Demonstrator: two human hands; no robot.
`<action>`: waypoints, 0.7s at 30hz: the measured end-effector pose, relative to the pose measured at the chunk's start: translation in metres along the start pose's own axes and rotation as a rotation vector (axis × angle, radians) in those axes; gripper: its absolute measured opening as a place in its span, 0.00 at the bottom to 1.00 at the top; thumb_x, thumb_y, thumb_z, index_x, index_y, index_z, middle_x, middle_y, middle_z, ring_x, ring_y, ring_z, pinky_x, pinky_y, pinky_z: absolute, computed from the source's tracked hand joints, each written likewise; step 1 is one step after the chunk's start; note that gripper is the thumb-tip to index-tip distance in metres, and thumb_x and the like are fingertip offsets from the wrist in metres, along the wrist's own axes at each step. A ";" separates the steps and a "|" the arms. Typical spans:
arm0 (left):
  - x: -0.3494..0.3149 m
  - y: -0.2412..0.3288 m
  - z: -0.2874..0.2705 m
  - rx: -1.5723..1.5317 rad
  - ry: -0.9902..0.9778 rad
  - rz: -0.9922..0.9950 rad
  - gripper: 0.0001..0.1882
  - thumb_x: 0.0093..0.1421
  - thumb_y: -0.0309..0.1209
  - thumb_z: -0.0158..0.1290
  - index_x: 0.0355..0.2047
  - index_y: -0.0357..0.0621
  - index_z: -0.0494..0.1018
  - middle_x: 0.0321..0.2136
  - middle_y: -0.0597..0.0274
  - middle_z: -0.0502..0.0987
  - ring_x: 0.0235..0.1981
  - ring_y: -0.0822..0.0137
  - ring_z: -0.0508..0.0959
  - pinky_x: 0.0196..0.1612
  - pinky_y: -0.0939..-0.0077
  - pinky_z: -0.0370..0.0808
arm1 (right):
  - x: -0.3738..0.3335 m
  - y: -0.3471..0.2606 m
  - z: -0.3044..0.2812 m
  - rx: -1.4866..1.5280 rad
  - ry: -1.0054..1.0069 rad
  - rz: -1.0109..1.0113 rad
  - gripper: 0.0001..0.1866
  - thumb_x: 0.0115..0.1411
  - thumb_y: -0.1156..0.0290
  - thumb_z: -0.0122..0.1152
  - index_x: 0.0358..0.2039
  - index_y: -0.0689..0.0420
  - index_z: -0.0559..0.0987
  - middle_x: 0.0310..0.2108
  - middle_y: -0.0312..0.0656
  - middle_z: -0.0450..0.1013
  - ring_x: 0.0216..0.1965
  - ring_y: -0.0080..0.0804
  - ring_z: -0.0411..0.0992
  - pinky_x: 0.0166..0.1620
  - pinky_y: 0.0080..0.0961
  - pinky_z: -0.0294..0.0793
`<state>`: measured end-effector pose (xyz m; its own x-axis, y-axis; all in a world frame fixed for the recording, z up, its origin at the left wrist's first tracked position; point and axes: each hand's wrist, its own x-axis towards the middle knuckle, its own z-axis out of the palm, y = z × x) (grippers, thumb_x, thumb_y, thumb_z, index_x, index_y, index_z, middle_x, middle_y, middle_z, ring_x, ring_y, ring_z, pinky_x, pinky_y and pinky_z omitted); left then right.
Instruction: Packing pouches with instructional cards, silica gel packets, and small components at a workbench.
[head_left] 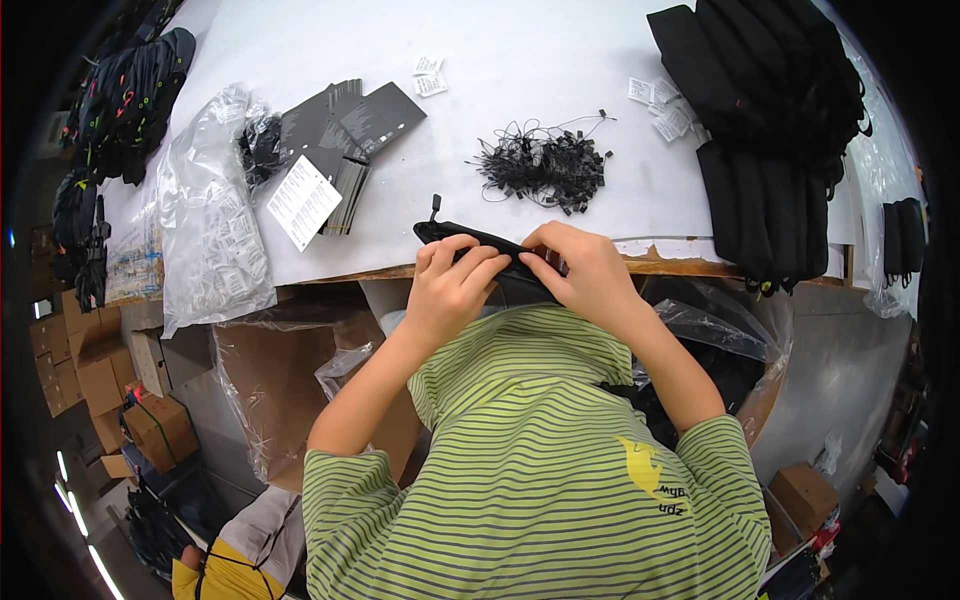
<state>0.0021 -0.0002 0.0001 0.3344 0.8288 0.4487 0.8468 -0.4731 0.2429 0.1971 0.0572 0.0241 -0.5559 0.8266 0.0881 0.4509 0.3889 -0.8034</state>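
Note:
A narrow black fabric pouch is held between both hands at the table's near edge, close to my body. A small black tab sticks up from its left end. My left hand is closed on the pouch's near side, fingers curled over its upper edge. With thumb and fingers together, my right hand pinches the pouch's right part. What lies under the right fingertips is hidden. Just beyond the hands is a tangled heap of black tag strings with small plastic ends.
Dark grey hang tags lie stacked at left, with a white printed card on top. Beside them is a clear bag of white labels. Black pouches pile up at right, near loose white labels. A plastic-lined carton stands below the table.

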 end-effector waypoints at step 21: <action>0.019 0.023 -0.037 -0.228 -0.726 -0.126 0.14 0.48 0.23 0.51 0.38 0.38 0.72 0.31 0.55 0.74 0.32 0.57 0.75 0.40 0.67 0.71 | 0.023 -0.016 -0.013 0.027 0.027 -0.207 0.04 0.55 0.71 0.61 0.29 0.58 0.78 0.27 0.37 0.72 0.25 0.32 0.73 0.28 0.25 0.71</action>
<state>0.0128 -0.0060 0.0463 0.4949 0.8316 -0.2521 0.8170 -0.3464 0.4610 0.1860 0.0754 0.0471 -0.6154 0.7412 0.2682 0.3100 0.5404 -0.7822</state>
